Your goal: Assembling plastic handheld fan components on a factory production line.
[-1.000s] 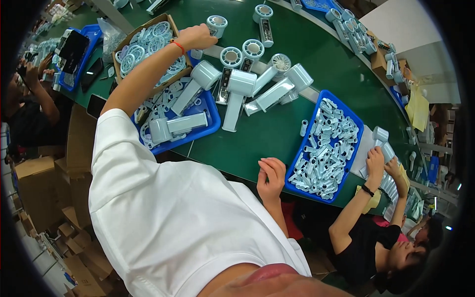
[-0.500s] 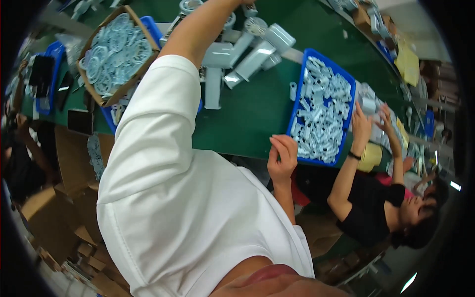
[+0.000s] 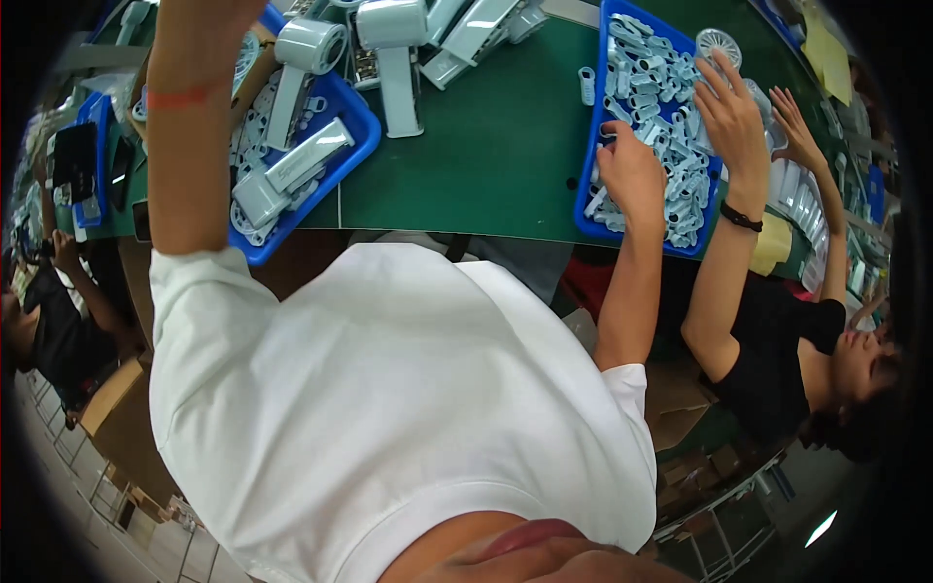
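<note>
Right hand [image 3: 632, 175] reaches into the blue plastic tray of small pale-blue moulded parts [image 3: 649, 126] at the green tabletop [image 3: 486, 146] edge, its grip curled loosely over them; whether one is pinched cannot be told. Left hand is out of frame above. Several assembled pale-blue handheld housings [image 3: 292, 175] lie in the left blue tray [image 3: 355, 136]; many loose parts remain.

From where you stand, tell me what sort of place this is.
Probably a factory assembly line. A long green worktable carries blue bins heaped with pale plastic parts, half-built handheld fan bodies lie about, and other workers sit alongside; the right hand reaches into a bin.
</note>
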Motion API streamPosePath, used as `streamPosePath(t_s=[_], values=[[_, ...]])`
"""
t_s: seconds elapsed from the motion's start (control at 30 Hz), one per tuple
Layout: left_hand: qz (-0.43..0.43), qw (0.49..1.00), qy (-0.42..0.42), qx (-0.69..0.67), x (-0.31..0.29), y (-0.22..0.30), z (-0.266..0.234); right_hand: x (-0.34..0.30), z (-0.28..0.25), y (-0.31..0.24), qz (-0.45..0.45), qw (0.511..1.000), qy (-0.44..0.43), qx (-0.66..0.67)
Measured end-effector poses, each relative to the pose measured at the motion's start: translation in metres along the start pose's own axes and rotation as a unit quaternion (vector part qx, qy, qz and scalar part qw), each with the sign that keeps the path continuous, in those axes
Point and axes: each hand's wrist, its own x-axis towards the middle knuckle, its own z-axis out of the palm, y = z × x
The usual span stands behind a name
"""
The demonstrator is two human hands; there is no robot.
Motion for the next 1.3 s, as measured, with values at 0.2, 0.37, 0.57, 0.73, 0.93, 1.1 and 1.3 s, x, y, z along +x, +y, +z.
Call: streamPosePath(t_s=[0.2,0.37,0.57,0.73,0.93,1.1,1.3], values=[[-0.031,0.926,0.164,0.337,-0.145,-0.133,-0.07,-0.015,0.005,0.016,0.0,0.985,0.03,0.171],[-0.088,0.934,0.229,0.261,-0.144,-0.174,-0.11,-0.069,0.021,-0.006,0.021,0.969,0.174,0.171],[-0.068,0.856,0.24,0.453,-0.144,-0.172,-0.144,-0.1,0.089,-0.057,-0.156,0.798,0.12,0.569],[-0.069,0.854,0.272,0.438,-0.133,-0.179,-0.138,-0.098,0.07,-0.065,-0.217,0.944,0.165,0.184],[-0.07,0.858,0.258,0.438,-0.135,-0.186,-0.15,-0.098,0.052,-0.062,-0.25,0.958,0.123,0.068],[-0.008,0.871,0.144,0.47,-0.132,-0.187,-0.143,-0.107,0.036,-0.079,-0.036,0.796,-0.063,0.601],[0.02,0.708,0.1,0.699,-0.136,-0.194,-0.154,-0.106,0.038,-0.085,0.011,0.85,-0.033,0.526]])
